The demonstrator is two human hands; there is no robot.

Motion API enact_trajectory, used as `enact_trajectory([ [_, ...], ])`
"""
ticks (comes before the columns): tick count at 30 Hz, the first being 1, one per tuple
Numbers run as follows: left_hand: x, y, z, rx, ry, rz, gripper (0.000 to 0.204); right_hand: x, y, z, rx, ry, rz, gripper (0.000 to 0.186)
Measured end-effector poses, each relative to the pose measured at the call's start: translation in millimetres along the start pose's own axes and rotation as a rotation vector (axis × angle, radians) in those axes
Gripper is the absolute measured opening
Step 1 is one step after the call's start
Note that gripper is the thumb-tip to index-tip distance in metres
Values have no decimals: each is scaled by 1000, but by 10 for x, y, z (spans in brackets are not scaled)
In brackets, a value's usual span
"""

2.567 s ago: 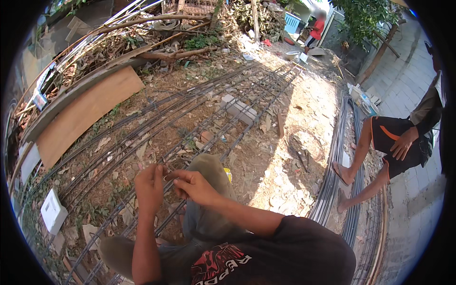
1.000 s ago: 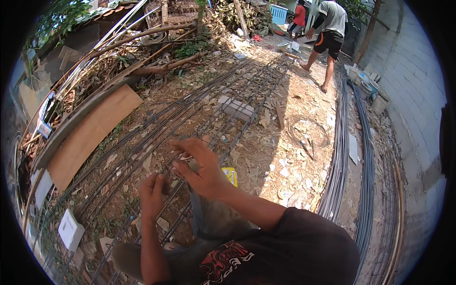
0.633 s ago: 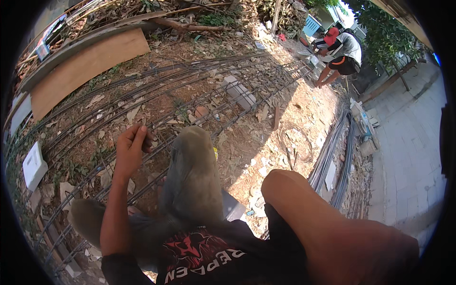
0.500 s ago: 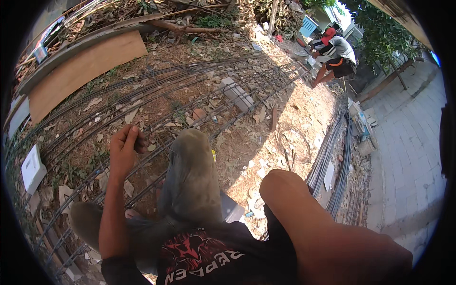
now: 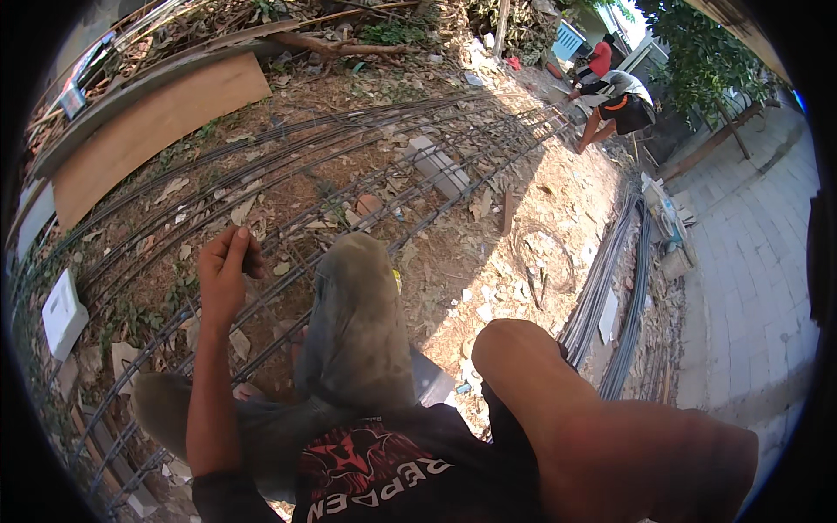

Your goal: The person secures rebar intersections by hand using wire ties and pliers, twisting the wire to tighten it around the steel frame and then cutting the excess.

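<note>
My left hand (image 5: pixel 228 268) is raised above a long lattice of steel rebar (image 5: pixel 288 281), to the left of my bent knee (image 5: pixel 356 288). Its fingers are curled in and the thumb presses against the forefinger; whatever they may hold is hidden. My right arm (image 5: pixel 523 353) is folded, with the elbow pointing forward and the forearm coming back close to the camera. The end of that arm is large and blurred at the lower right, so my right hand's fingers cannot be made out. A yellow bit (image 5: pixel 398 281) shows beside my knee.
A grey block (image 5: pixel 436 167) lies among the bars. Bundled rods (image 5: pixel 602 279) run along the paving (image 5: pixel 741 288) at right. A wooden board (image 5: pixel 161 139) leans at far left, near a white box (image 5: pixel 64 314). Two people, one bending (image 5: pixel 623 100), are at the far right.
At the far end, the person in red now stands apart from the bending person, who has leaned lower. My left hand and right arm have barely shifted.
</note>
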State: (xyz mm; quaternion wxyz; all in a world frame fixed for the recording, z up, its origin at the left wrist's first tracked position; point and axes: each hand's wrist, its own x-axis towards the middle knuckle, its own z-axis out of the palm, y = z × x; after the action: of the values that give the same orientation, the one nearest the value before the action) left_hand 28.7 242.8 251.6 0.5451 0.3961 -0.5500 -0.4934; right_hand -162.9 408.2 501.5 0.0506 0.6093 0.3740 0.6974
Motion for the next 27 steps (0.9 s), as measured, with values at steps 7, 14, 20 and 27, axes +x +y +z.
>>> enact_trajectory([
  [7, 13, -31, -28, 31, 3, 15, 38, 60, -53, -15, -349, -36, -103, 31],
  [14, 26, -81, -46, 29, 40, 1, 39, 21, -227, -395, -222, -156, 79, 45],
  [20, 6, 72, -96, 68, 158, 105, 38, -1698, -402, -492, -823, 4, 1373, 47],
  [27, 172, 129, -367, 11, 724, 186, 36, -2626, -566, -36, -476, -469, 2018, 52],
])
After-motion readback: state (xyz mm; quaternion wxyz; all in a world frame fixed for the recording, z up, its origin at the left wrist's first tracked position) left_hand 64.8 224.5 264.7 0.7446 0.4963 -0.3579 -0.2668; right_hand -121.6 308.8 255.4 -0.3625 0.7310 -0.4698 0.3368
